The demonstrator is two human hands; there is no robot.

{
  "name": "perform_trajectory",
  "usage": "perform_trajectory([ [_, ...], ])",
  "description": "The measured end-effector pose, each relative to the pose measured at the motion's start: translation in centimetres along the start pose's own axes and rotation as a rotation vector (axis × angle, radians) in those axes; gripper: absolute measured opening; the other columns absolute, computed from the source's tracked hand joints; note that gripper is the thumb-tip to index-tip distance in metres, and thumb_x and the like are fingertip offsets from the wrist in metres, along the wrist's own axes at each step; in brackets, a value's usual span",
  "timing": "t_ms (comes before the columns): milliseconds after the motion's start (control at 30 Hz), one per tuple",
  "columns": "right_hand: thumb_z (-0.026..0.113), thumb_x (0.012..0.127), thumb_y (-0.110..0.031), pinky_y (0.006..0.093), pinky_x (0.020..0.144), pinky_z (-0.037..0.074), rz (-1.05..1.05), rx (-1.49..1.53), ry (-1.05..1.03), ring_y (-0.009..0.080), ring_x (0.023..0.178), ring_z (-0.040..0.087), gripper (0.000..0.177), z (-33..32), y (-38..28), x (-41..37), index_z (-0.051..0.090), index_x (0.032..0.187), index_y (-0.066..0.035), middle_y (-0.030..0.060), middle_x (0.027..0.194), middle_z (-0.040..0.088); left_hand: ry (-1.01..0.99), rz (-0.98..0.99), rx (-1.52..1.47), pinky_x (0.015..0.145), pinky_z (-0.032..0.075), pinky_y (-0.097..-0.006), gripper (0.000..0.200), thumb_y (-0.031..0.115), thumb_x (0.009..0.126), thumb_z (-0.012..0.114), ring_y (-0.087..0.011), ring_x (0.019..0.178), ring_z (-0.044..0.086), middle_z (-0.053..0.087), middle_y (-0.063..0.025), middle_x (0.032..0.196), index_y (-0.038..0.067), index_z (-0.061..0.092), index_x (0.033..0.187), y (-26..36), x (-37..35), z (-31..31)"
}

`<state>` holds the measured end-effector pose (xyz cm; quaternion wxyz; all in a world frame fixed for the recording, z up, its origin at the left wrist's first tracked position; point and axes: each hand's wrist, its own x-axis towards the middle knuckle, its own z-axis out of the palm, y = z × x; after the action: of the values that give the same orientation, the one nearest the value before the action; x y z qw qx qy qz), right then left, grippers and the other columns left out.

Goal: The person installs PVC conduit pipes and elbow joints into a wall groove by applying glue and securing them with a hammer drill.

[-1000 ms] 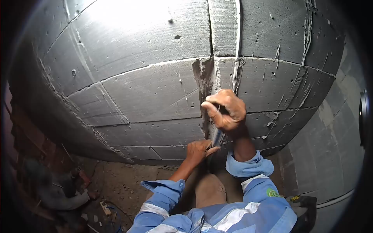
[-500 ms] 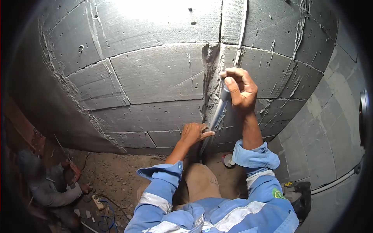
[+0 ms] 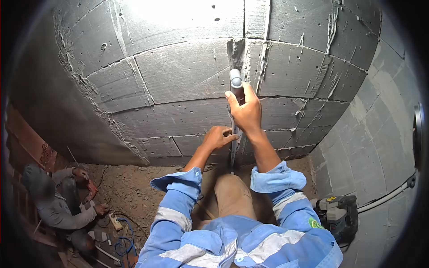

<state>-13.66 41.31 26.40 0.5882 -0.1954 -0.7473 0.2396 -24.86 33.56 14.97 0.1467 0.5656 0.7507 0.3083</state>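
Fingers [image 3: 249,92] at pipe [image 3: 235,77], right above left

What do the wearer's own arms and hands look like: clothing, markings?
Left hand and right hand are bare, no gloves. Both sleeves are light blue, with loose turned-back cuffs leaving the forearms uncovered, and each has a whitish band around it. The left cuff has a button; the right sleeve bears a green emblem, too small to read.

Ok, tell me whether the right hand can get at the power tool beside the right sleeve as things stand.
Probably not right now: the right hand is around the pipe. Freed, it likely could, since nothing visible blocks the power tool.
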Motion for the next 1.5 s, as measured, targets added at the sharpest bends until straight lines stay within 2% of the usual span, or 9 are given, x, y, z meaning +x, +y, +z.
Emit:
perform_trajectory([
  [67,0.075,0.086,-0.027,0.0374,0.065,0.049,0.020,0.010,0.013,0.0236,0.068,0.062,0.032,0.0,0.2,0.4,0.062,0.104,-0.004,0.0128,0.078,0.065,0.076,0.030,-0.055,0.082,0.055,-0.0410,0.056,0.052,0.079,0.076,-0.0357,0.088,0.071,0.073,-0.0196,0.095,0.005,0.073,0.110,0.4,-0.5,-1.1],
  [133,0.072,0.086,-0.028,0.0493,0.076,0.051,0.125,0.065,-0.093,0.0440,0.087,0.065,0.039,-0.3,0.0,0.7,0.061,0.111,-0.001,0.0234,0.095,0.067,0.110,0.067,-0.085,0.082,0.055,-0.0404,0.054,0.049,0.080,0.077,-0.0343,0.089,0.071,0.073,-0.0199,0.096,0.005,0.073,0.110,1.1,-1.0,-2.5],
  [367,0.071,0.086,-0.035,0.0489,0.072,0.050,0.137,0.092,-0.092,0.0445,0.082,0.065,0.038,-0.7,0.3,1.2,0.062,0.101,-0.001,0.0246,0.086,0.068,0.299,0.143,-0.157,0.079,0.056,-0.0363,0.037,0.034,0.084,0.076,-0.0275,0.087,0.073,0.074,-0.0182,0.095,0.004,0.074,0.106,-0.4,-1.7,-6.2],
  [467,0.075,0.087,-0.033,0.0366,0.064,0.048,0.087,0.047,-0.080,0.0219,0.066,0.059,0.035,-0.5,1.1,1.2,0.064,0.101,-0.002,0.0144,0.077,0.066,0.315,0.086,-0.117,0.079,0.056,-0.0359,0.036,0.034,0.084,0.076,-0.0268,0.086,0.073,0.074,-0.0176,0.094,0.004,0.074,0.104,-0.4,-2.1,-7.4],
  [567,0.073,0.086,-0.039,0.0450,0.067,0.050,0.128,0.133,-0.118,0.0372,0.075,0.067,0.039,-0.6,1.2,1.2,0.063,0.095,-0.002,0.0208,0.081,0.068,0.325,0.032,-0.076,0.079,0.056,-0.0367,0.035,0.034,0.085,0.074,-0.0268,0.087,0.073,0.075,-0.0169,0.093,0.003,0.075,0.102,-0.3,-2.4,-7.4],
  [833,0.074,0.086,-0.039,0.0406,0.062,0.049,0.109,0.086,-0.154,0.0291,0.064,0.064,0.037,-1.6,1.8,1.1,0.064,0.090,-0.003,0.0144,0.071,0.066,-0.046,-0.103,-0.018,0.070,0.054,-0.0358,0.023,0.023,0.093,0.063,-0.0197,0.072,0.070,0.074,-0.0108,0.081,0.004,0.075,0.095,-8.5,-3.1,6.2],
  [900,0.073,0.087,-0.037,0.0394,0.063,0.050,0.137,0.080,-0.133,0.0269,0.066,0.066,0.035,-2.8,2.0,0.7,0.064,0.092,-0.003,0.0139,0.074,0.068,-0.075,-0.283,-0.163,0.080,0.054,-0.0411,0.024,0.028,0.091,0.062,-0.0310,0.086,0.071,0.073,-0.0177,0.092,0.009,0.076,0.096,-11.0,-3.4,11.6],
  [1133,0.074,0.089,-0.035,0.0370,0.066,0.052,0.086,0.052,-0.120,0.0231,0.071,0.068,0.037,-4.7,3.8,1.1,0.065,0.100,-0.001,0.0148,0.079,0.071,0.152,-0.692,-1.017,0.047,0.048,-0.0289,0.030,0.032,0.101,0.052,-0.0167,0.070,0.070,0.067,-0.0057,0.087,0.004,0.061,0.104,-10.2,-1.9,20.0],
  [1500,0.073,0.090,-0.032,0.0377,0.076,0.050,-0.050,0.008,-0.090,0.0273,0.081,0.066,0.033,-5.8,5.5,0.8,0.065,0.096,-0.001,0.0155,0.086,0.068,0.316,-0.582,-0.934,0.054,0.051,-0.0318,0.025,0.025,0.096,0.062,-0.0174,0.067,0.068,0.068,-0.0087,0.076,0.001,0.060,0.090,-10.8,0.6,22.4],
])
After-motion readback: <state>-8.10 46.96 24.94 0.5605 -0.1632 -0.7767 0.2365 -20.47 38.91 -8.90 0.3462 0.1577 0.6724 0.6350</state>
